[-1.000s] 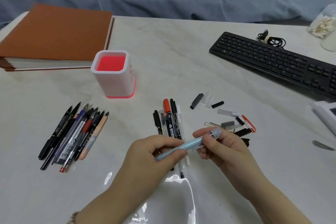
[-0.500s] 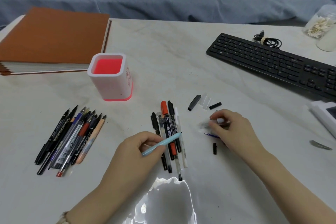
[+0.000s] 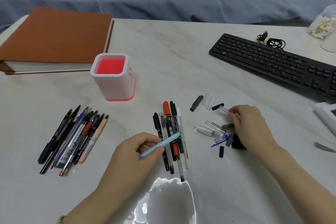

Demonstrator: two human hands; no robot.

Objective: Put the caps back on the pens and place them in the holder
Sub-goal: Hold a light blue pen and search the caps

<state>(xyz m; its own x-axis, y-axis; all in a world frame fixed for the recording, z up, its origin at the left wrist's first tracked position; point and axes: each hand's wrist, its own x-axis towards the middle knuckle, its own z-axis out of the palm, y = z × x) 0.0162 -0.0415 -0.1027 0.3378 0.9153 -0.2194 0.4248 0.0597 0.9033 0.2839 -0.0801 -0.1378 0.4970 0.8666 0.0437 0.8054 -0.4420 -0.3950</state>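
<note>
My left hand [image 3: 134, 152] grips a light blue pen [image 3: 160, 144], uncapped, its tip pointing up and right over a row of capped pens [image 3: 171, 132]. My right hand [image 3: 249, 125] rests fingers-down on the pile of loose caps [image 3: 211, 130] to the right, its fingertips pinching a clear cap [image 3: 222, 110]. The white holder with a red inside [image 3: 113, 77] stands empty behind the pens. A bunch of uncapped pens [image 3: 72, 138] lies at the left.
A brown binder [image 3: 54, 38] lies at the back left. A black keyboard [image 3: 272, 62] with a coiled cable [image 3: 271, 42] sits at the right, a jar of cotton swabs [image 3: 323, 25] behind it. A white device [image 3: 327, 116] is at the right edge.
A second ago both hands held the blue pen, the right hand at a cap on its tip. The right hand has since moved right onto the cap pile; the pen's tip is now bare.
</note>
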